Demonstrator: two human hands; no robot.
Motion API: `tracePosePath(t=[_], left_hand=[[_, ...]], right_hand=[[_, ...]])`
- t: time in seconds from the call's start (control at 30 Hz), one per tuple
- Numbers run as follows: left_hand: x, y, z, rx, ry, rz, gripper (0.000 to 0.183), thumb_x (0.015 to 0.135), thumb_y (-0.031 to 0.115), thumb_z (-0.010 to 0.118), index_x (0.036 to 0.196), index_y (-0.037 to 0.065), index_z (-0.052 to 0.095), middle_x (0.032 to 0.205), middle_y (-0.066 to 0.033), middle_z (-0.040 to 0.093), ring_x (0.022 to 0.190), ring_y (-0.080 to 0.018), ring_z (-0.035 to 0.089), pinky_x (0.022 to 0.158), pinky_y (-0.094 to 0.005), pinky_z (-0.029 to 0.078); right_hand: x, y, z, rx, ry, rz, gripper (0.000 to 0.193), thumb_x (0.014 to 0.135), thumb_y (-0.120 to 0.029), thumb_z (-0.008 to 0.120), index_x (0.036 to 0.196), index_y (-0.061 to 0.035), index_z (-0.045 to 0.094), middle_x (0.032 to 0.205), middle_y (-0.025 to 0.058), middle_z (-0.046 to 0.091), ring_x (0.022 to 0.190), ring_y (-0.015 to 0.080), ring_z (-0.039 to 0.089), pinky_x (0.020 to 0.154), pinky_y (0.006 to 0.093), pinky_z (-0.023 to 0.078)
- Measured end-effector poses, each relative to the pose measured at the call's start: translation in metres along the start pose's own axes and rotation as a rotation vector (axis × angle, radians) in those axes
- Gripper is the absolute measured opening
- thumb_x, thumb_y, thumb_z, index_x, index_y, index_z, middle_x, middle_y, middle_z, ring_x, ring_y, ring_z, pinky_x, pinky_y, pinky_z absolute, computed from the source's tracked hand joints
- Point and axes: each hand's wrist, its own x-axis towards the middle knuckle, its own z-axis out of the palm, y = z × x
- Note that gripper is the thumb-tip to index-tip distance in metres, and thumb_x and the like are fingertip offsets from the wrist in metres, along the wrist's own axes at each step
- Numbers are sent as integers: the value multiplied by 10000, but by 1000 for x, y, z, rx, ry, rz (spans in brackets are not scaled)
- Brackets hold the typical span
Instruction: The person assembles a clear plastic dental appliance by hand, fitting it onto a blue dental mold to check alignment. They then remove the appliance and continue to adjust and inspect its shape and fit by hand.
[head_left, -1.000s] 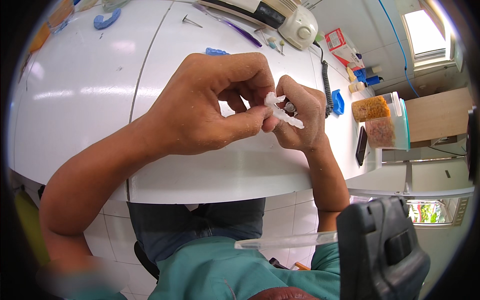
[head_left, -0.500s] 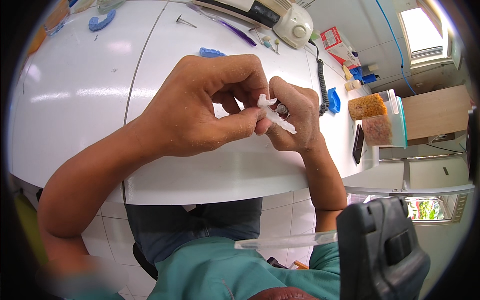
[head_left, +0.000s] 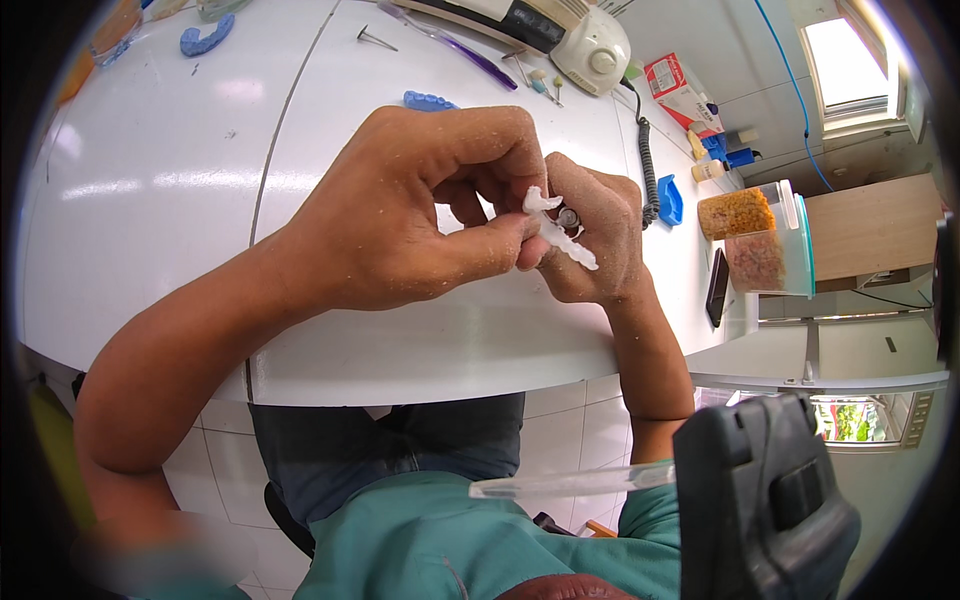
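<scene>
Left hand was pinched on a thin white curved piece, thumb and fingertips together, just right of centre, upper half of the frame. Right hand was curled in close behind it, fingers bent around a tool with a round metal end; most of that tool was hidden, so can't tell whether it touched the piece. Pale dust on both hands.

Vs half a second earlier: same grip on both sides. Piece and hands sat a touch further right in the frame, but the bench items shifted the same way, so mostly view drift. Piece angle about unchanged, long end still toward lower right.

Nothing on the white table had been moved: blue toothed piece just above the left hand, purple-handled brush at upper centre, coiled cord and blue tray right of the right hand.
</scene>
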Motion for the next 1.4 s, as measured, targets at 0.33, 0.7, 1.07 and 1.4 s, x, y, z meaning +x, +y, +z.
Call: tracePosePath(t=[0.33,0.7,1.07,1.4], left_hand=[[0,1,1,-11,-1,2,145,869,-56,721,980,-2,645,936,-59,684,811,-112,715,695,-250,603],[0,2,0,14,-6,-6,145,877,-57,726,975,5,639,940,-59,695,821,-100,721,682,-239,586],[-1,2,1,17,-4,-10,144,879,-52,726,984,4,644,942,-62,690,838,-96,723,681,-232,583],[0,3,-1,37,-20,-7,138,878,-44,720,979,7,641,935,-62,696,834,-102,728,686,-241,595]], right_hand=[[-1,3,2,-12,9,-21,660,842,-717,791,729,-119,534,567,31,519,466,188,525,454,322,382],[-1,1,1,8,1,-4,638,851,-685,802,724,-124,526,569,29,514,469,190,524,459,324,388],[-1,1,1,2,-7,-6,639,849,-670,812,716,-118,518,572,34,506,471,197,517,465,330,388],[-2,2,2,-9,5,-11,621,853,-658,816,714,-126,526,561,24,506,464,184,523,458,319,387]])
